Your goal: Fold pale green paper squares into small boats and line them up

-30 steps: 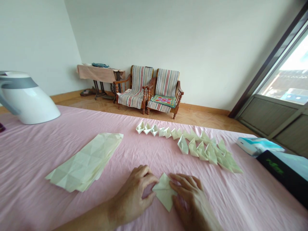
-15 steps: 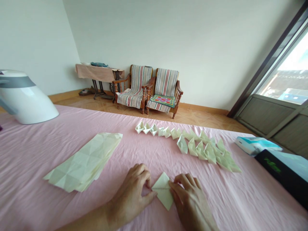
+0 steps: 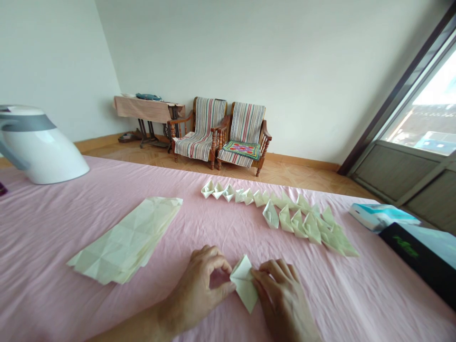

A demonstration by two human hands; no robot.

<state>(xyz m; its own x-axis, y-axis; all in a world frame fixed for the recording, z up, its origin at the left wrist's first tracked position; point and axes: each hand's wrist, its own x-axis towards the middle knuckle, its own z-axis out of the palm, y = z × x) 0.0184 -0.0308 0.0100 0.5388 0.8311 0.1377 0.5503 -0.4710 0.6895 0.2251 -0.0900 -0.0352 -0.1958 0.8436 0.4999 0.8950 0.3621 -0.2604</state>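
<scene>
A small folded piece of pale green paper, diamond-like in outline with a crease across it, is between my hands near the front of the table. My left hand pinches its left corner between thumb and forefinger. On the other side, my right hand grips the right edge, its fingers bent over the paper. To the left lies a stack of creased pale green paper sheets. Several folded paper boats stand in two rows beyond my right hand.
A pink cloth covers the table. At the far left stands a white and grey jug. A blue and white packet and a black box sit on the right. Two wooden chairs are beyond the table.
The left corner of the folded paper has lifted and moved inward, making its outline narrower. My left hand has shifted slightly right with it; my right hand has barely moved.
</scene>
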